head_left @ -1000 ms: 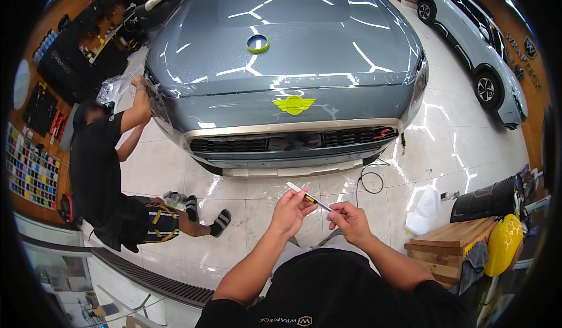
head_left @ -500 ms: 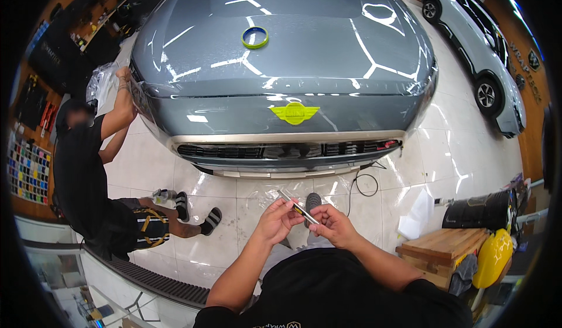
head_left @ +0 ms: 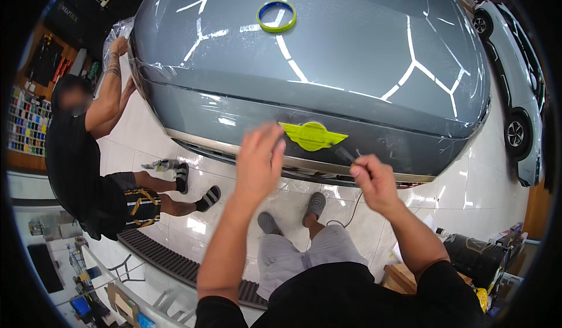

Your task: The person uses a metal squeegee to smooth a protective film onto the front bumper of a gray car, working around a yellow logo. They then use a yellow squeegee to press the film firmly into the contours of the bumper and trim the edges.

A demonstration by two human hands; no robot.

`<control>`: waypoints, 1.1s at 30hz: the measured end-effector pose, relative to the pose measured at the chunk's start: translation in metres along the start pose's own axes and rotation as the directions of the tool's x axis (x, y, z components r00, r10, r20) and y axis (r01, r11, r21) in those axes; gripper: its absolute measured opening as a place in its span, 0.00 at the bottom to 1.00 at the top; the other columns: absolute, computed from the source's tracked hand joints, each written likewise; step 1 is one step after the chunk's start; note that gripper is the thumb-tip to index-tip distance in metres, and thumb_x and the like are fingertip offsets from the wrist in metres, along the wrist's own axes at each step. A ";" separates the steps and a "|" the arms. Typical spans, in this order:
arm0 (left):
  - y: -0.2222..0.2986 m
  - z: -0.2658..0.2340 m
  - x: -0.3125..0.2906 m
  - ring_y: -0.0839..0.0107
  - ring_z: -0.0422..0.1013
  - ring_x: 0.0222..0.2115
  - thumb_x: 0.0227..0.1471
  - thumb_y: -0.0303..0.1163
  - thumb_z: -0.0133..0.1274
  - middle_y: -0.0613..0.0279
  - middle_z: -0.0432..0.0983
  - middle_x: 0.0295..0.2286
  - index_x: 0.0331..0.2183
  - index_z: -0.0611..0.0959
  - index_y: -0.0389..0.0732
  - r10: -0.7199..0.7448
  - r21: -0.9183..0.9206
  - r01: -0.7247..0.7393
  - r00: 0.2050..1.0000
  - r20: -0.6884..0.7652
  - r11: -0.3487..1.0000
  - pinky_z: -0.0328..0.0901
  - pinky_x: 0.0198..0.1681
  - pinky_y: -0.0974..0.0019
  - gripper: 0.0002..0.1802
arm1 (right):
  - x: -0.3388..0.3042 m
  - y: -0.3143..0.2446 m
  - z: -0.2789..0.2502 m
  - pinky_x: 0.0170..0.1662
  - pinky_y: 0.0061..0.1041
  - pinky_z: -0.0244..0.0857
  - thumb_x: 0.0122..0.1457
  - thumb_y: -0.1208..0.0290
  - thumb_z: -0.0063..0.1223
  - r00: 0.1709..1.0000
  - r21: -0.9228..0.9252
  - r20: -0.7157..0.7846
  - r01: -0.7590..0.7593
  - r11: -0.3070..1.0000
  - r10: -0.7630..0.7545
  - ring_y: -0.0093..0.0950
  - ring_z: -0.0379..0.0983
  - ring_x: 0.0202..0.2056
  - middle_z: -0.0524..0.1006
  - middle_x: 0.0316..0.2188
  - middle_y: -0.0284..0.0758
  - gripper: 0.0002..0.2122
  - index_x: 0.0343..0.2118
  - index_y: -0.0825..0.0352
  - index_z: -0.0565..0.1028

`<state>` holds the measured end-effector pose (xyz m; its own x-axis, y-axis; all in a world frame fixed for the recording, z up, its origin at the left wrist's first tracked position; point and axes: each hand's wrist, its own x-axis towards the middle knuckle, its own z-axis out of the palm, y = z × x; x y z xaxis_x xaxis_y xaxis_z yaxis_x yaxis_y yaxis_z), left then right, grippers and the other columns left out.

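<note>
A grey car's front end fills the middle, its badge covered with yellow-green tape [head_left: 314, 136]. My right hand [head_left: 376, 181] is closed around a slim craft knife [head_left: 344, 153], its tip pointing at the right part of the badge. At the badge's left end is my left hand [head_left: 260, 152], raised over the bumper edge. Motion blurs its fingers, which look stretched out with the thumb apart, and I see nothing held in them. Whether the fingertips touch the car I cannot tell.
A roll of yellow-green tape [head_left: 277, 16] lies on the hood [head_left: 351, 41]. At the left, a co-worker [head_left: 79, 152] in black handles clear film [head_left: 119, 31] at the car's side. A light-coloured car [head_left: 515, 94] stands far right. Near right are a black drum [head_left: 474, 258] and a wooden box [head_left: 401, 278].
Both hands have come up from in front of my body to the badge, my left hand off the knife. The car looks nearer. The co-worker still works at the car's side.
</note>
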<state>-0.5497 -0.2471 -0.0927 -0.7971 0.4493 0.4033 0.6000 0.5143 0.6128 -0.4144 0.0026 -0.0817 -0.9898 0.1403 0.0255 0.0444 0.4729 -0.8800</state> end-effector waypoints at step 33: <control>0.027 -0.008 0.232 0.59 0.76 0.41 0.57 0.40 0.61 0.52 0.79 0.39 0.57 0.76 0.41 0.250 0.017 -0.354 0.693 0.676 0.935 0.70 0.47 0.57 0.29 | -0.106 0.028 0.106 0.36 0.19 0.67 0.68 0.72 0.51 0.697 0.541 -0.452 -0.282 0.792 0.557 0.16 0.71 0.31 0.78 0.30 0.30 0.08 0.44 0.72 0.73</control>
<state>-0.7191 -0.1353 0.0225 -0.3560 0.9341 -0.0270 0.8444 0.3339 0.4189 -0.3225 -0.0911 -0.1598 -0.6041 0.7541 -0.2578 0.2406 -0.1359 -0.9611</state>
